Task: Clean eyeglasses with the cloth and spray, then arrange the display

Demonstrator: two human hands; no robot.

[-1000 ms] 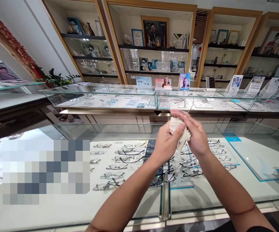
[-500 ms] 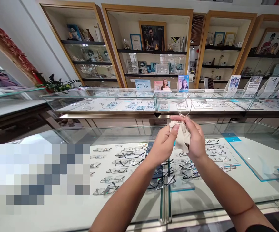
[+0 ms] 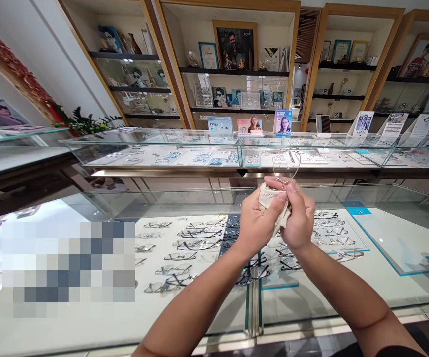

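My left hand [image 3: 259,218] is closed around a beige cleaning cloth [image 3: 269,198] with a zigzag edge, its thumb pressing on top. Against it, my right hand [image 3: 299,218] is closed too, thumb and fingers pinched at the cloth's upper right. From between the fingertips a thin, rounded metal rim [image 3: 298,168] sticks up, apparently one side of a pair of glasses; the rest is hidden by cloth and fingers. Both hands are held above a glass display counter [image 3: 214,317], where rows of eyeglasses [image 3: 199,244] lie.
Across from me stands a second glass case [image 3: 154,141] with more eyewear and upright advertising cards [image 3: 283,123] on top. Wooden shelving [image 3: 188,99] lines the back wall. A plant [image 3: 88,121] is at the left. A blurred patch [image 3: 69,263] covers the counter's left part.
The cloth's hanging end has been gathered closer into my hands, and its folds have shifted. My hands have drawn tighter together, and the rim has turned slightly. The view tilts down a little.
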